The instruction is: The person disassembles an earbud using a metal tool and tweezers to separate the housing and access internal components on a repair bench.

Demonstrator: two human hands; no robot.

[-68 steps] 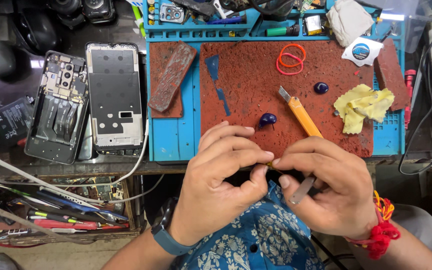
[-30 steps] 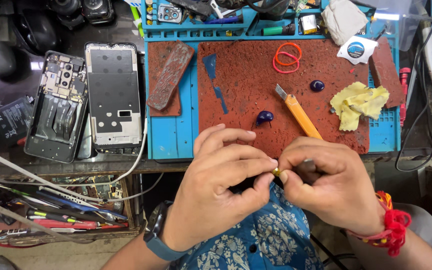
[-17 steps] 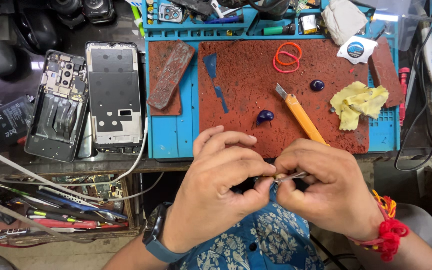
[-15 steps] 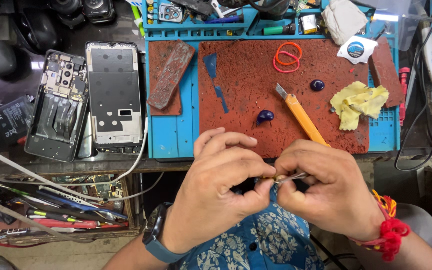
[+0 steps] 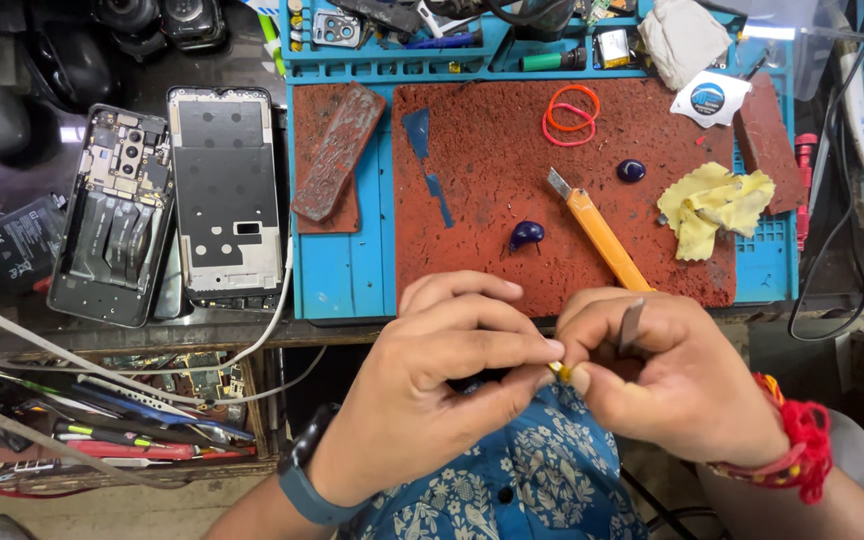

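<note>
Left hand [image 5: 432, 375]: fingers curled, fingertips pressed on a small yellow part [image 5: 559, 371] near the mat's near edge.
Right hand [image 5: 667, 375]: pinches the same part from the right; a thin grey tool [image 5: 630, 325] stands between its fingers.
Part: between both hands' fingertips, touching them.
Knife [image 5: 597, 232]: orange, on the red mat [image 5: 482, 150], just beyond the right hand.
Sticker [image 5: 709, 99]: white, round blue centre, far right on the mat.
Cloth [image 5: 717, 205]: yellow, right of the knife.

Utility knife [image 5: 600, 232] lies on mat [image 5: 482, 150], right of phone frame [image 5: 226, 195].
</note>
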